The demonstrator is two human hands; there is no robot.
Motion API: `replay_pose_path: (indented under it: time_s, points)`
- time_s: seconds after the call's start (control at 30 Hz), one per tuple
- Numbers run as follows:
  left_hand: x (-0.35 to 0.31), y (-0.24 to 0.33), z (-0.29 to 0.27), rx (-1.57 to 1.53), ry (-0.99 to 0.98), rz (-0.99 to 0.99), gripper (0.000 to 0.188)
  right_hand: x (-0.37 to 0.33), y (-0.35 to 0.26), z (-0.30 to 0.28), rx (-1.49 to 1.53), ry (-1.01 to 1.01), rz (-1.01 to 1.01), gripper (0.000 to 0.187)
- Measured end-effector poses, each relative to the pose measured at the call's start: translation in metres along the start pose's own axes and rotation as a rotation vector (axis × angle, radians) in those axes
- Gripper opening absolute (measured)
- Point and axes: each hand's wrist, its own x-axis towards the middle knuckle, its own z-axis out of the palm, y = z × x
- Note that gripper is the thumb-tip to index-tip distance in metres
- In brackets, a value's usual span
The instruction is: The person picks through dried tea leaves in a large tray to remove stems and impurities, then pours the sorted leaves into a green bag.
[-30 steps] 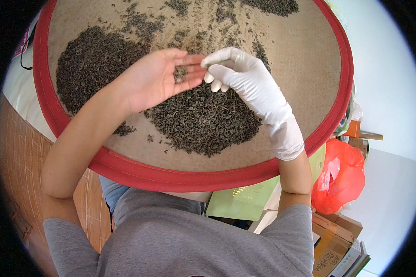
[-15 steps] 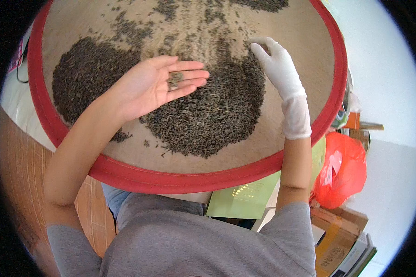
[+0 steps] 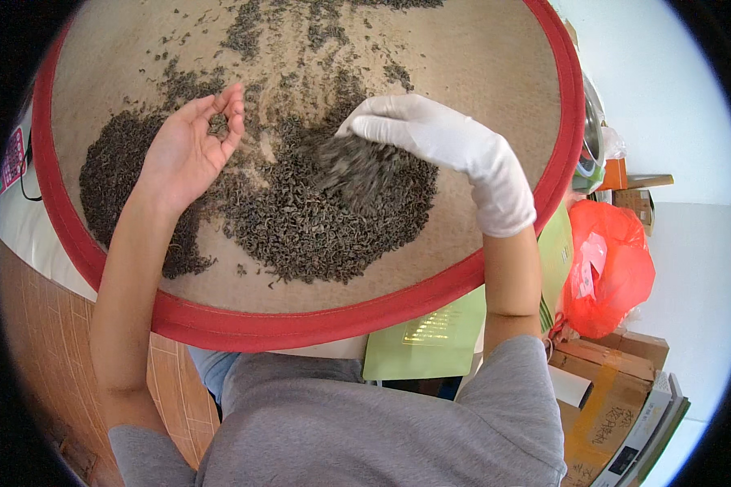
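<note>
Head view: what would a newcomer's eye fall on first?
The red-rimmed round tray fills the upper middle, bearing dark heaps of leaf-like bits. The white-gloved right hand stands out over the central heap, the bare left hand cupped to its left. Right of the tray is a bright red plastic bag.

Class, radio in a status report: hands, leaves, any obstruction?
Left hand bare, cupping leaf bits. Right hand gloved, at middle pile; leaves beneath blurred. No obstruction visible.
</note>
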Motion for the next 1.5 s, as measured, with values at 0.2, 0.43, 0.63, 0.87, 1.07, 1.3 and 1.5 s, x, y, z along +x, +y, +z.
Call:
replay_pose_path:
  time_s: [0.2, 0.43, 0.63, 0.87, 1.07, 1.3, 1.5]
  points:
    - [0.001, 0.002, -0.013, -0.011, -0.006, -0.008, 0.034, -0.019, -0.019, 0.0, -0.097, 0.225, 0.086, 0.028]
    - [0.0, 0.004, -0.007, -0.008, -0.016, 0.006, 0.033, 0.007, 0.054, -0.017, -0.442, 0.478, 0.003, 0.025]
    - [0.0, 0.005, -0.01, -0.034, -0.048, 0.002, 0.034, 0.034, 0.048, 0.015, -0.408, 0.374, -0.084, 0.03]
    - [-0.002, 0.005, -0.009, -0.017, -0.097, 0.029, 0.034, 0.038, 0.031, 0.023, -0.464, 0.307, 0.032, 0.026]
    - [-0.001, 0.003, -0.007, 0.016, -0.053, 0.002, 0.033, 0.028, 0.008, 0.016, 0.292, 0.192, 0.172, 0.024]
    - [-0.002, -0.001, -0.001, 0.062, 0.004, 0.005, 0.032, 0.026, -0.006, 0.021, 0.915, -0.05, 0.022, 0.037]
    - [-0.006, -0.002, 0.005, 0.145, 0.031, 0.039, 0.032, 0.029, -0.008, 0.025, 1.152, -0.181, -0.088, 0.045]
